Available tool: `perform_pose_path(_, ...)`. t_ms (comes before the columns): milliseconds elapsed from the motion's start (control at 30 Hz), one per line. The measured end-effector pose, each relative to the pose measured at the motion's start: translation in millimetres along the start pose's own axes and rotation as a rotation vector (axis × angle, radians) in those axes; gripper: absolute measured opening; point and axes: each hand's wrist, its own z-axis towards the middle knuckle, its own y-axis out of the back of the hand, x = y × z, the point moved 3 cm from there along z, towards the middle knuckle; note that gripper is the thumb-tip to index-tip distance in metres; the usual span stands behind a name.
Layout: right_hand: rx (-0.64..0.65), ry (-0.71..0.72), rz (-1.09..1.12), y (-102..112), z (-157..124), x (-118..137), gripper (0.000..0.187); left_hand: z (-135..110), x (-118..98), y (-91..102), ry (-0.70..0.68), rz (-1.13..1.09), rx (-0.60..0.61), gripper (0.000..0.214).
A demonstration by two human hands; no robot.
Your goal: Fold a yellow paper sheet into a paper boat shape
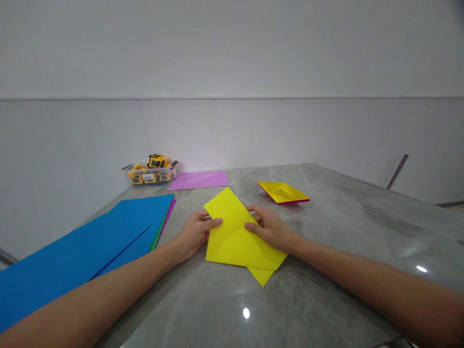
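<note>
A folded sheet of yellow paper (235, 241) is held up over the grey table, tilted, with a pointed flap showing below its lower edge. My left hand (197, 229) pinches its left side, thumb on the front and fingers behind. On the right side, my right hand (270, 226) grips it the same way, its thumb pressed on the face of the paper. Beyond my right hand sits a folded paper boat (284, 192), yellow inside with a red underside.
Large blue sheets (108, 232) lie at the left, with green and purple edges beneath. A pink sheet (199, 179) rests near the wall. Beside it, a clear plastic box (159, 177) holds yellow toy vehicles (158, 161). The grey marble-patterned table (203, 309) reaches the wall.
</note>
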Motion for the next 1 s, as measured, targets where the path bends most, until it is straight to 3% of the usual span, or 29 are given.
perform_pose_path(100,-0.112,0.140,-0.271,11,3,4,0.023,-4,-2,-3.6,-0.061,0.020,0.119,0.040)
perform_pose_path(200,-0.322,0.363,-0.389,25,2,13,0.009,-9,-4,-11.0,-0.170,0.114,0.221,0.039)
perform_pose_path(333,-0.554,0.766,-0.460,35,-12,34,0.005,-8,-5,-11.6,-0.264,0.182,0.091,0.045)
perform_pose_path(467,-0.522,0.958,-0.556,30,-23,44,0.018,-1,-9,-0.3,-0.171,-0.053,-0.065,0.055)
perform_pose_path(600,-0.430,0.865,-0.623,22,-16,33,0.024,0,-10,4.6,0.006,-0.191,0.014,0.057)
perform_pose_path(700,-0.359,0.785,-0.567,17,-7,24,0.017,-2,-6,2.1,0.014,-0.077,0.094,0.048)
perform_pose_path(767,-0.335,0.683,-0.420,16,-2,19,0.016,-3,-3,-0.8,-0.016,-0.002,0.099,0.043)
perform_pose_path(900,-0.173,0.265,0.030,13,3,10,0.036,-4,-7,-5.2,-0.159,0.000,0.001,0.038)
perform_pose_path(1000,0.031,0.172,0.101,9,-1,12,0.043,-5,-14,-6.6,-0.285,0.037,-0.095,0.035)
